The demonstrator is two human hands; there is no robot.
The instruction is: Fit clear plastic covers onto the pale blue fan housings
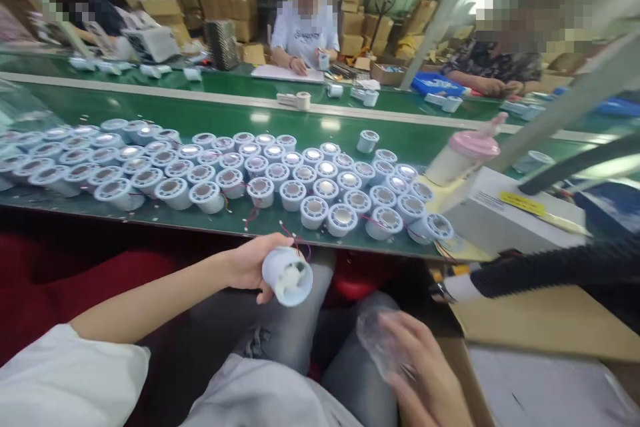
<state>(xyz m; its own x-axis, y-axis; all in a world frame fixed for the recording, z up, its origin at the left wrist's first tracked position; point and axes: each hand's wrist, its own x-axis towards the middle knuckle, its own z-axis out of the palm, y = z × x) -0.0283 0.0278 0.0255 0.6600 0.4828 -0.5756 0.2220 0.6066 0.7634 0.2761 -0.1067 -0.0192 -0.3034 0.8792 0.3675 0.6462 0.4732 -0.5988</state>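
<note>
My left hand [253,265] is closed round a pale blue cylindrical housing [287,277], held in front of the bench edge above my lap. Its open end is tilted toward me and shows a whitish part inside; thin red and dark wires rise behind it. Lower right, my right hand [425,367] is smeared by motion, its fingers bent around a clear plastic piece [375,340] whose exact kind is too blurred to tell. Beyond my left hand, many similar housings [260,191] stand in rows on the green bench [225,217], with wires hanging from a few.
On the right stand a cup with a pink lid [473,145] and a white box [520,213]. A black ribbed hose [550,270] crosses above an open carton [540,327]. Co-workers [305,33] sit across the bench. A slanted metal post [440,20] rises at right.
</note>
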